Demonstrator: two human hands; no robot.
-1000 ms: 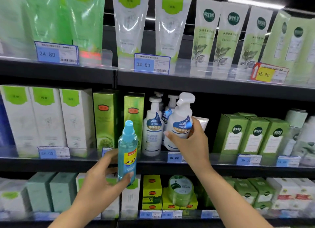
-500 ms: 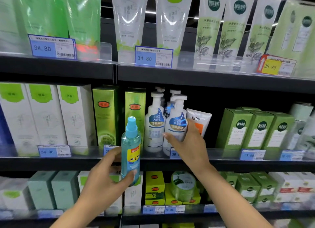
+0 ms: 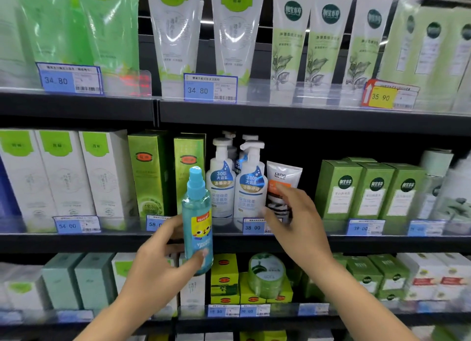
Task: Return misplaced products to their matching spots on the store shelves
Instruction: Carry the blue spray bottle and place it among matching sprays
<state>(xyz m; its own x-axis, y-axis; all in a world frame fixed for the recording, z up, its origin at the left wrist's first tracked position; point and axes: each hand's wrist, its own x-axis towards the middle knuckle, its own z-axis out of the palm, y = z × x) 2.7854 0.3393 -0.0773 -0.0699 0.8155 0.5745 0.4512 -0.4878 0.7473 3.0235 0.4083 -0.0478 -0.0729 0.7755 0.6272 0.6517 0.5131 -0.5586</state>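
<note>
Fingers and thumb of the left hand (image 3: 155,272) curl round a blue spray bottle (image 3: 197,221) held upright before the middle shelf (image 3: 76,241) front edge, while the right hand (image 3: 298,223), fingers loosely spread, reaches the orange-and-white tube (image 3: 281,188) just beside the white pump bottle (image 3: 251,188).

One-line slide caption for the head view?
Left hand holds blue spray bottle; right hand reaches toward Lans tube beside white pump bottles.
</note>
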